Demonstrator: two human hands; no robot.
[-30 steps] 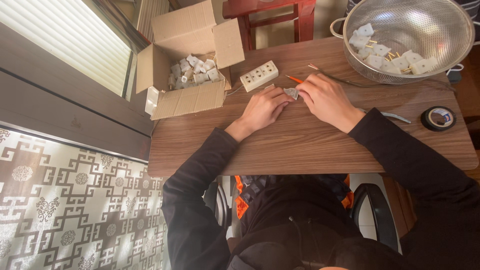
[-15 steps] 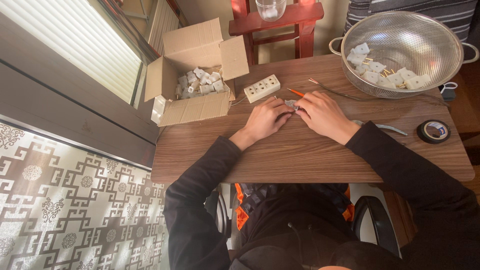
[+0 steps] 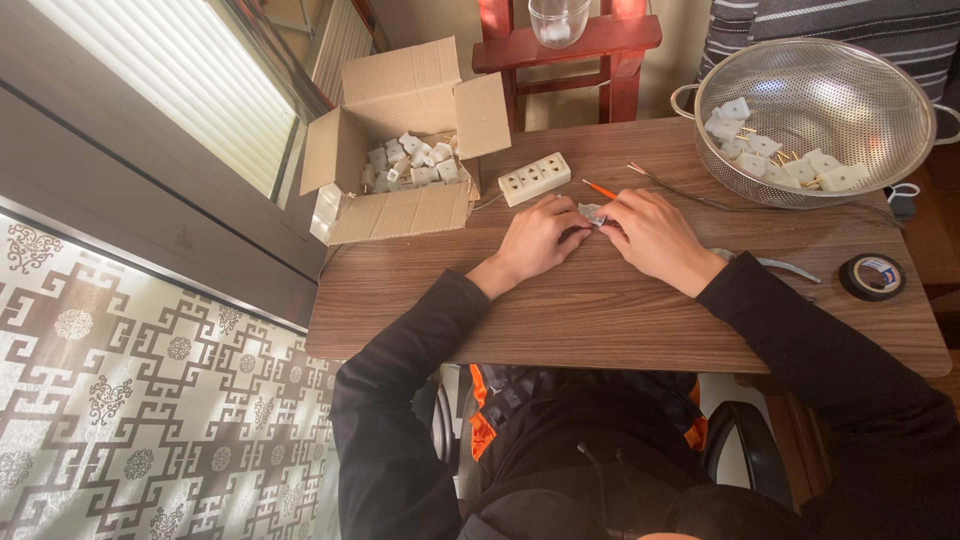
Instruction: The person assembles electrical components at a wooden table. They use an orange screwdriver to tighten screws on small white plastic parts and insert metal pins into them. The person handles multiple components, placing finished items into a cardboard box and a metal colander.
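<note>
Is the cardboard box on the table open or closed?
Open. The box's flaps are spread outward, and small white parts show inside.

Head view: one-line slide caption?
Both hands, left hand and right hand, pinch a small white plug on the wooden table.

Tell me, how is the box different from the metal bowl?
The box is brown cardboard with square sides and open flaps; the bowl is round shiny metal full of tiny holes, with handles. The box sits at the table's far left, the bowl at its far right. Both hold small white plastic pieces.
</note>
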